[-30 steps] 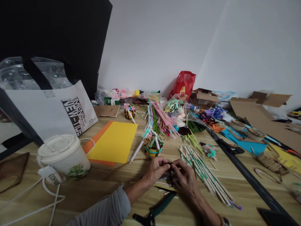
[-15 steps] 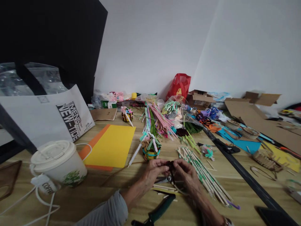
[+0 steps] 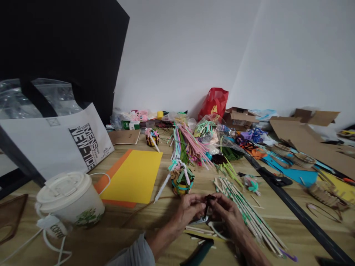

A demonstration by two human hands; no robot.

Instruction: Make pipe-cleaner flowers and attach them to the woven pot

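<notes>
My left hand (image 3: 188, 207) and my right hand (image 3: 225, 210) meet low in the middle of the wooden table (image 3: 155, 221). Both pinch a short dark pipe cleaner (image 3: 206, 207) bent into a loop between the fingertips. Scissors (image 3: 200, 220) lie on the table under my hands, partly hidden. Just beyond my left hand stands a small woven pipe-cleaner basket (image 3: 181, 178) in green, yellow and white. A bundle of green and white sticks (image 3: 246, 212) lies right of my right hand. Teal-handled pliers (image 3: 200, 252) lie near my left forearm.
A lidded paper coffee cup (image 3: 69, 201) with a white cord stands at left, before a white tote bag (image 3: 55, 144). Yellow and orange sheets (image 3: 133, 173) lie in the middle. Pipe cleaner piles (image 3: 191, 144), a red bag (image 3: 213, 101) and cardboard (image 3: 307, 138) fill the back and right.
My hands have stayed together on the dark piece, which now stands more upright between the fingertips. The view has shifted slightly downward.
</notes>
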